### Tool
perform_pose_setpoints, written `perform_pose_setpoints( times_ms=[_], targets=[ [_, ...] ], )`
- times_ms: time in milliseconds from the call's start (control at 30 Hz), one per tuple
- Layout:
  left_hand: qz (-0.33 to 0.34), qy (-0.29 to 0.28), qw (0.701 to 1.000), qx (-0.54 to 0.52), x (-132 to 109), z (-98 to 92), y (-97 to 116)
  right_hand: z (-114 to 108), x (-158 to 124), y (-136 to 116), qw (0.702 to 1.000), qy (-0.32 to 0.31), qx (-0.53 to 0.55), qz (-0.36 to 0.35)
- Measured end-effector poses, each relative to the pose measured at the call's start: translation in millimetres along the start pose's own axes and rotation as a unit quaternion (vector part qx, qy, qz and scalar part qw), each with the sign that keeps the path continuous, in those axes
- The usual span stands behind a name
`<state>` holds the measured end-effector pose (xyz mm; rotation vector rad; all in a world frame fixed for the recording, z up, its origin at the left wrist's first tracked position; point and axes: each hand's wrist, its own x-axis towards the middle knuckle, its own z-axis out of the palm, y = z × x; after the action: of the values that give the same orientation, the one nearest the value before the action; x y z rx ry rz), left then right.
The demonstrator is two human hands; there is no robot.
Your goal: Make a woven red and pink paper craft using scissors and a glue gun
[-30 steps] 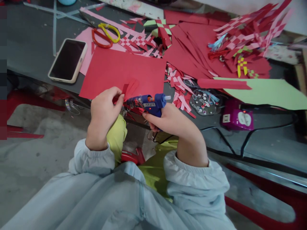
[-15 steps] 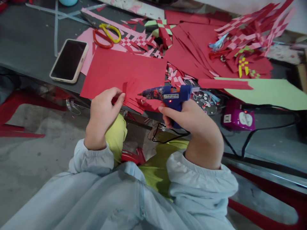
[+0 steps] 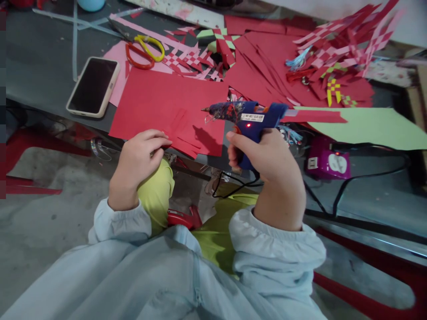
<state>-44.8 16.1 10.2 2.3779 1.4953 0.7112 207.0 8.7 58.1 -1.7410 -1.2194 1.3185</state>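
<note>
My right hand (image 3: 258,153) is wrapped round a blue hot glue gun (image 3: 256,118), its red light lit and its nozzle pointing left above a red paper sheet (image 3: 160,98). A thin loop of glue hangs under the nozzle. My left hand (image 3: 143,153) is at the sheet's front edge, fingers closed together over the end of a red paper strip (image 3: 182,143). Part of that strip is hidden under the fingertips. More red strips lie overlapping beside it, and the glue gun's shadow falls on the sheet.
Scissors (image 3: 143,52) with red and yellow handles and a phone (image 3: 94,86) lie left. Woven paper pieces (image 3: 328,55) are heaped at the back right. Green paper (image 3: 370,126) lies near a purple power socket block (image 3: 328,160); a black cord (image 3: 373,175) runs from it.
The glue gun has lifted and moved right, away from the strips. My left hand has shifted slightly left and down, and its fingers have flattened from a pinch onto the paper.
</note>
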Motion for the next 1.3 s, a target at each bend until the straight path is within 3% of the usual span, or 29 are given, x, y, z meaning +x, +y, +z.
perform_pose_setpoints(
  times_ms=[300,667,867,1300],
  targets=[
    [0.005,-0.034,0.999,0.016,-3,-2.2,2,2,0,2,0.999,-0.003,-0.014,-0.032],
    [0.012,-0.034,0.999,0.020,-2,-2.4,3,1,1,4,0.999,-0.011,-0.014,-0.046],
    [-0.041,-0.015,0.999,0.009,-2,-1.2,3,3,0,0,1.000,-0.010,-0.006,-0.025],
    [0.016,-0.008,0.999,0.027,-2,2.1,1,2,3,9,0.997,-0.013,-0.013,-0.075]
  ],
)
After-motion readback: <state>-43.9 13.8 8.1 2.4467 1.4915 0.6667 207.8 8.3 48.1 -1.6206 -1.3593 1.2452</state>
